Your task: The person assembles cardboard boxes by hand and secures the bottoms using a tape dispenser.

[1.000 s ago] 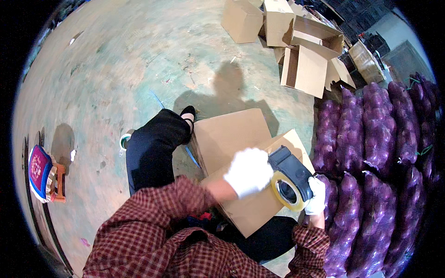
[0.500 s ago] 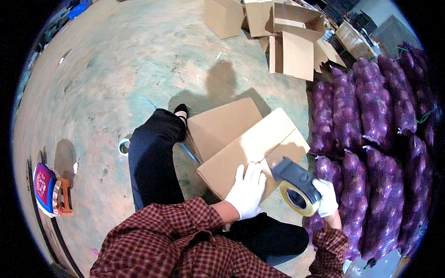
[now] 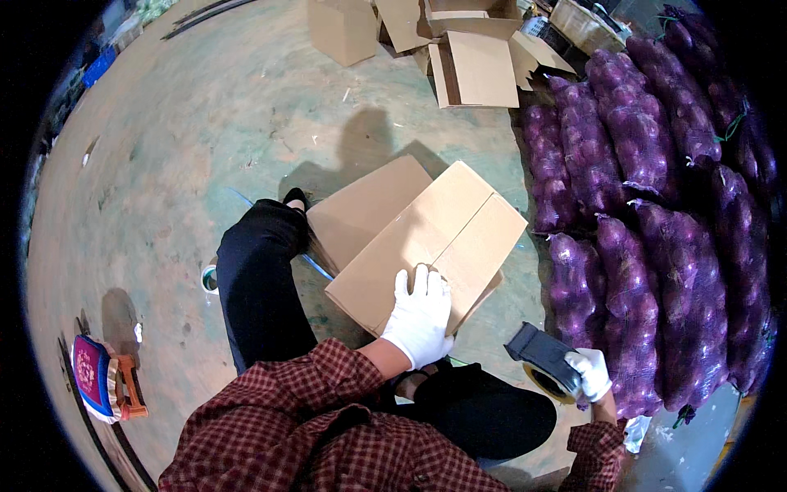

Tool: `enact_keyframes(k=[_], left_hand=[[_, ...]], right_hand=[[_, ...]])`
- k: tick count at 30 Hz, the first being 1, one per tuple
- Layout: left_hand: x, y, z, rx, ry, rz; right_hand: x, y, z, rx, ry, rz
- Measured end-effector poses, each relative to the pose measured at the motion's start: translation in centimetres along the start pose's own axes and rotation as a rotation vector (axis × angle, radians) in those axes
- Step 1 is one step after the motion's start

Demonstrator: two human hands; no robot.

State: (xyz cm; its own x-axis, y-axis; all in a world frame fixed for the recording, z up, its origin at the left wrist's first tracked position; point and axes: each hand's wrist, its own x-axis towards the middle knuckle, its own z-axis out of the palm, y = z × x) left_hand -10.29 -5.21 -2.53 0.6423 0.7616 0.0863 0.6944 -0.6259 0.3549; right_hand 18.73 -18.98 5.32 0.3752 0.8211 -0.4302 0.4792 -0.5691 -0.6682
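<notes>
A cardboard box [image 3: 410,238] with its flaps folded to a seam is tilted in front of me, above my knees. My left hand [image 3: 420,316], in a white glove, lies with fingers spread on its near side. Behind and under it, more flat brown cardboard [image 3: 365,197] rests on the floor. My right hand [image 3: 592,373], also gloved, grips a dark tape dispenser [image 3: 543,351] with a yellowish roll of tape in it. The dispenser is held off to the right, apart from the box, above my right knee.
Stacked net sacks of purple onions [image 3: 648,271] line the right side. Open cardboard boxes [image 3: 475,70] lie at the back. On the left are a small cushioned stool [image 3: 102,377] and a roll of tape [image 3: 211,280] beside my left leg.
My right hand has drawn the tape dispenser away from the box, down and to the right. My left hand stays on the box. The whole view has shifted a little.
</notes>
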Motion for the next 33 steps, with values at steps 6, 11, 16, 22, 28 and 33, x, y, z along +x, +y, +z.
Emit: enact_keyframes(k=[6, 11, 16, 22, 28, 33], left_hand=[[-0.2, 0.1, 0.1, 0.001, 0.027, 0.01], [0.2, 0.5, -0.7, 0.05, -0.008, 0.017], [0.7, 1.1, 0.2, 0.12, -0.005, 0.01], [0.3, 1.6, 0.5, 0.219, 0.08, 0.103], [-1.8, -1.3, -2.7, 0.17, -0.141, 0.277], [-5.2, -7.5, -6.7, 0.378, -0.229, 0.385]], right_hand=[[3.9, 2.4, 3.7, -0.072, 0.021, -0.004], [8.2, 0.6, 6.8, -0.344, -0.061, -0.003], [10.7, -2.2, 8.0, -0.142, -0.159, 0.07], [11.8, -1.9, 10.0, -0.432, -0.141, 0.269], [12.5, 2.4, 5.7, -0.196, 0.327, 0.334], [13.0, 2.5, 4.8, -0.072, 0.638, 0.263]])
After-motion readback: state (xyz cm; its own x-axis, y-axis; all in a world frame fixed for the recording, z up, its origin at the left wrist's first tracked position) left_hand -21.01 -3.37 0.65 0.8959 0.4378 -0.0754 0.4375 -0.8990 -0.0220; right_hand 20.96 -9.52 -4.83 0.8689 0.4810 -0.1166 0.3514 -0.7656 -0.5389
